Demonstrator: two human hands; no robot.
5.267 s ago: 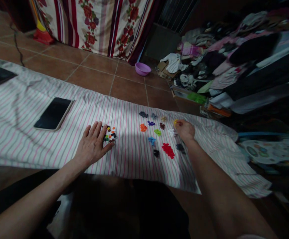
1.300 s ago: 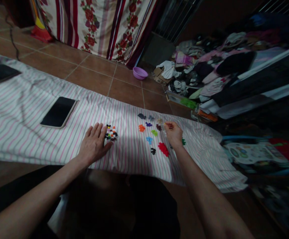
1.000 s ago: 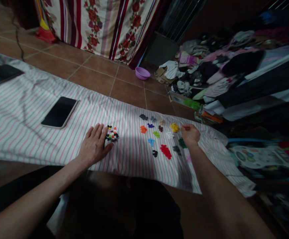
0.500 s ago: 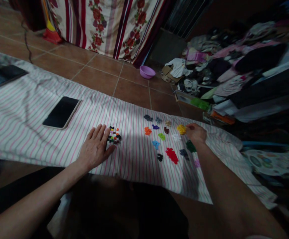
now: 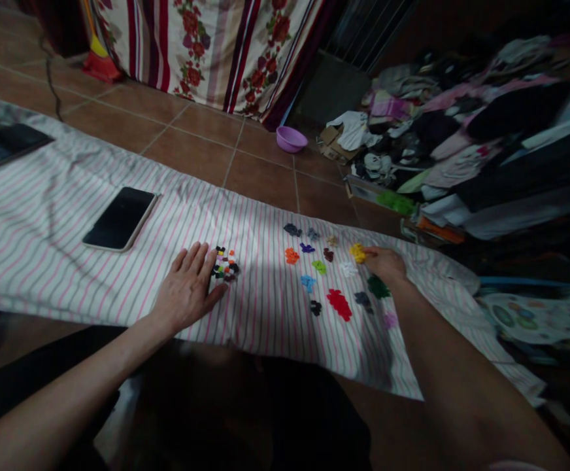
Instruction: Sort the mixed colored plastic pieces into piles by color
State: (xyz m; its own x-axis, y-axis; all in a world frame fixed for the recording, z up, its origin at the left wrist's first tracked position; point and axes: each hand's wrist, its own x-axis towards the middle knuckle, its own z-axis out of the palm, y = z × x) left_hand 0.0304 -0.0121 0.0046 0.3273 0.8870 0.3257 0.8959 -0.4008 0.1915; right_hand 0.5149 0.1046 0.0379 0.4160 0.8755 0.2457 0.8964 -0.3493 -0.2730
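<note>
My left hand lies flat on the striped cloth, fingers stretched out. Right beside its index finger and thumb is a mixed pile of tiny coloured pieces. My right hand reaches to the right edge of a small yellow pile, its fingertips drawn together there. Whether a piece is between them is too small to tell. Around it lie small piles sorted by colour, among them red, orange, white, dark green, light blue and black.
A phone rests on the cloth left of my left hand, and a dark tablet-like device lies farther left. Beyond the cloth's far edge, a purple basin stands on the tiled floor. Heaped clothes fill the right side.
My right fingertips have shifted slightly at the yellow pile, whose outline looks a little different. My left hand stays in place.
</note>
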